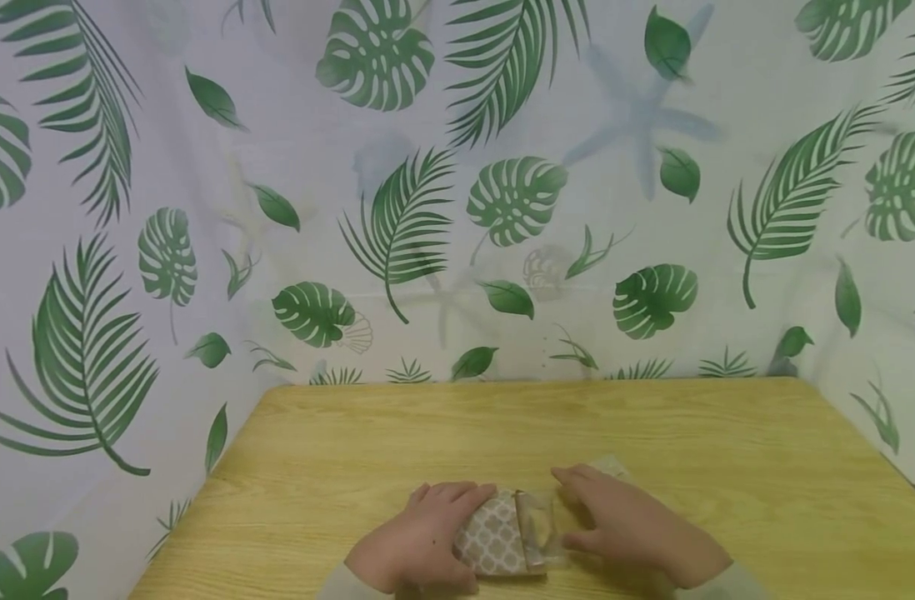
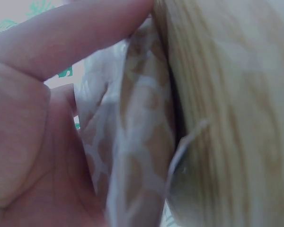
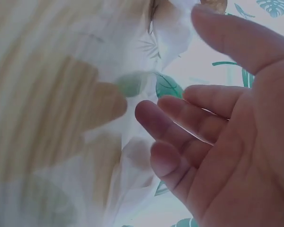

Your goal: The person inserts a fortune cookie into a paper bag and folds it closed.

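A small flat packet [image 1: 493,537] with a tan-and-white lattice pattern lies near the table's front edge. My left hand [image 1: 435,533] grips its left side, thumb in front and fingers behind. In the left wrist view the patterned wrapping [image 2: 144,118] appears creased between the hand and the wooden surface. Clear, crinkled plastic [image 1: 542,529] sticks out from the packet's right end. Just right of that plastic is my right hand [image 1: 622,517], its fingers loosely bent and parted from the thumb. The right wrist view shows nothing in this hand's palm [image 3: 236,156].
A pale, thin piece [image 1: 611,467] lies behind the right hand, partly hidden by it. The wood-grain table [image 1: 352,433] reaches back to a leaf-printed curtain [image 1: 457,250], which also hangs along both sides.
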A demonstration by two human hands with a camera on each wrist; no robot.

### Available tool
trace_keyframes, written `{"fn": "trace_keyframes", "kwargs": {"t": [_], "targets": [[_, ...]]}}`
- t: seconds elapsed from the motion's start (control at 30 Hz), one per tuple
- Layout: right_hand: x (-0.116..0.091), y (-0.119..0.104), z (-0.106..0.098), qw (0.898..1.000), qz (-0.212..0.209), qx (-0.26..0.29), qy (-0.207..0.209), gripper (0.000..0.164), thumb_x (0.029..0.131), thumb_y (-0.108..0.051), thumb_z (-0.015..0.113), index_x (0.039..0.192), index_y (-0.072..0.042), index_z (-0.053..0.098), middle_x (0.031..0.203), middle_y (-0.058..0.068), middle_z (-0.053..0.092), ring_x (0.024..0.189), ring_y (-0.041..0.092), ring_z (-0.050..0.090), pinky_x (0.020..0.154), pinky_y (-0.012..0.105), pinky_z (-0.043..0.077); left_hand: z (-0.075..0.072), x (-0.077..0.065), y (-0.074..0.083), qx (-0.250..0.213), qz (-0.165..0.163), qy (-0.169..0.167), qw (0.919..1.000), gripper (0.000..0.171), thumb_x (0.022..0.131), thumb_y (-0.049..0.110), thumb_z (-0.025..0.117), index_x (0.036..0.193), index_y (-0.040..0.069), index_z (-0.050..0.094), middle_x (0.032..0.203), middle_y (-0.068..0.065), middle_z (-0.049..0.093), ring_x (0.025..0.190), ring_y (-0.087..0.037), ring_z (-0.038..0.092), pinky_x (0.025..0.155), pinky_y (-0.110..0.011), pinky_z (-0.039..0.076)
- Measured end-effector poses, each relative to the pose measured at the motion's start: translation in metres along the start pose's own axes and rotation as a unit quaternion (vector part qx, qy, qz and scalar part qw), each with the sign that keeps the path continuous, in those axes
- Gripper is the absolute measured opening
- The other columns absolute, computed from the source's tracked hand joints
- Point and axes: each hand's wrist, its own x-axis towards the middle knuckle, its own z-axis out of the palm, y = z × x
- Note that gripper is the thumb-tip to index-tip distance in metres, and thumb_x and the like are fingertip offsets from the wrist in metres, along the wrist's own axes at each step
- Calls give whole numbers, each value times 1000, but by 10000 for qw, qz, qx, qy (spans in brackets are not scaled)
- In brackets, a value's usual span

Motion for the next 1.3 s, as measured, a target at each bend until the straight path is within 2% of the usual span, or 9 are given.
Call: {"fn": "trace_keyframes", "kwargs": {"t": [0.2,0.77,1.03,1.3], "targets": [[-1,2,0,9997,-138,-180,-68,66,87,-32,78,141,-2,57,139,12,56,125,33,56,103,53,45,0,0,-2,-23,21,50,10000,103,73,37,88,158,39,30,157,11,36,145,-19,32,119,-59,16],[1,0,9,9981,-352,-500,100,64,85,-34,78,138,-3,60,137,13,58,127,34,53,106,54,43,0,-2,0,22,135,145,9998,103,73,35,87,159,35,30,156,7,37,144,-19,33,118,-59,19],[0,2,11,9966,-287,-719,264,55,84,-34,79,126,-1,67,126,11,62,117,32,59,100,52,48,0,-2,2,-35,130,125,9998,103,73,35,87,159,36,30,156,7,37,144,-19,33,118,-59,18],[5,-6,16,9968,-373,-645,296,51,83,-30,77,127,-7,68,124,5,63,113,26,60,96,49,51,-3,-4,3,31,135,107,9998,102,73,36,87,159,32,31,155,6,38,143,-21,34,117,-60,19]]}}
